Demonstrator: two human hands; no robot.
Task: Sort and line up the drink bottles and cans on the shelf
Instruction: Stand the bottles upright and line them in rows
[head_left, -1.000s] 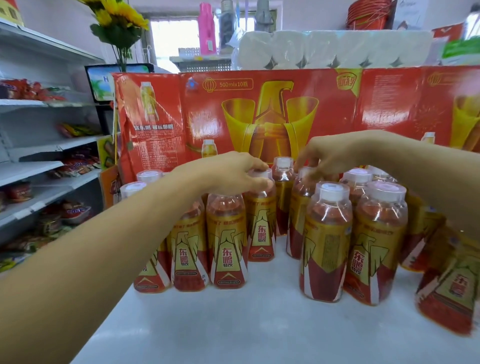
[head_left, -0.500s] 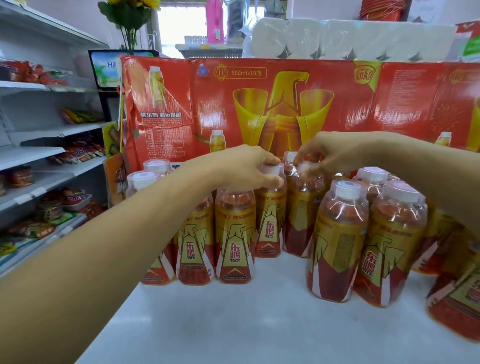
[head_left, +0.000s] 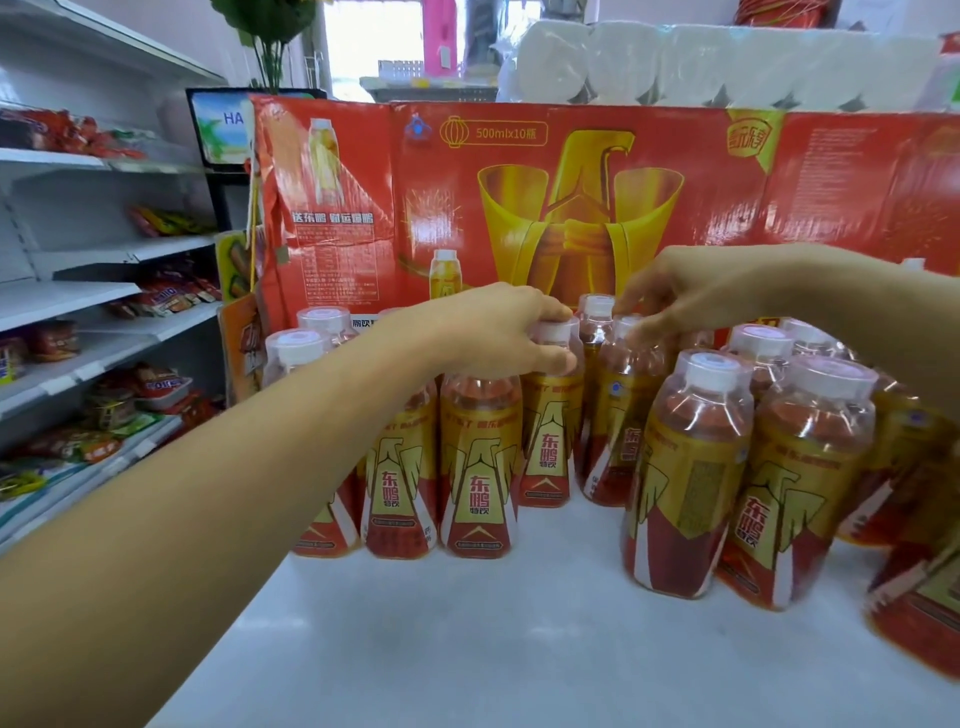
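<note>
Several amber drink bottles with red and gold labels and white caps stand on a white shelf top (head_left: 519, 623). A tight row stands at the left (head_left: 478, 467); a looser cluster stands at the right (head_left: 691, 483). My left hand (head_left: 493, 332) grips the cap of a bottle (head_left: 550, 441) at the right end of the left row. My right hand (head_left: 691, 296) pinches the cap of the neighbouring bottle (head_left: 623, 421), which stands just right of it. Both bottles are upright.
Red cardboard drink cartons (head_left: 571, 197) form a wall right behind the bottles. White paper rolls (head_left: 701, 62) sit on top of them. Shelves with snack packs (head_left: 130, 384) run along the left. A bottle at the far right edge (head_left: 930, 613) leans.
The view has shifted slightly closer and lower. My right hand has moved its bottle a little left, closer to the bottle my left hand holds.
</note>
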